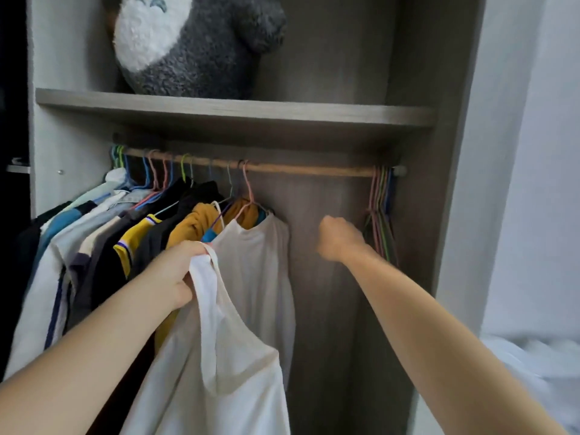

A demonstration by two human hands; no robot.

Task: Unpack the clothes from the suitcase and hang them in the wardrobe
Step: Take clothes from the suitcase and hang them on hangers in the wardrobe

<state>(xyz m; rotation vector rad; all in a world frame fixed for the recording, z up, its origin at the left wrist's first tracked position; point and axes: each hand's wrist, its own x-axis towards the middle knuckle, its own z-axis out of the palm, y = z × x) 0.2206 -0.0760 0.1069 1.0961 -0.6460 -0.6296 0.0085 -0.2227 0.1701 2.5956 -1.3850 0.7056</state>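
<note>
The white top (219, 356) hung from the left hand (175, 271), which gripped its strap; the right hand (337, 240), curled on nothing, was just beside the spare hangers (381, 215) on the rail (298, 169). It probably needed to unhook one hanger alone.

Wardrobe (445, 73) interior. A plush (194, 48) sits on the shelf (282, 113), toward its left. Below the shelf runs the rail (307, 169). Clothes (131, 227) hang along the rail's left half. The bare hangers (381, 215) bunch at its right end, well apart from the clothes. Before the clothes, the left hand (175, 274) holds a top (219, 356). The right hand (337, 240) lies just left of the bare hangers.
</note>
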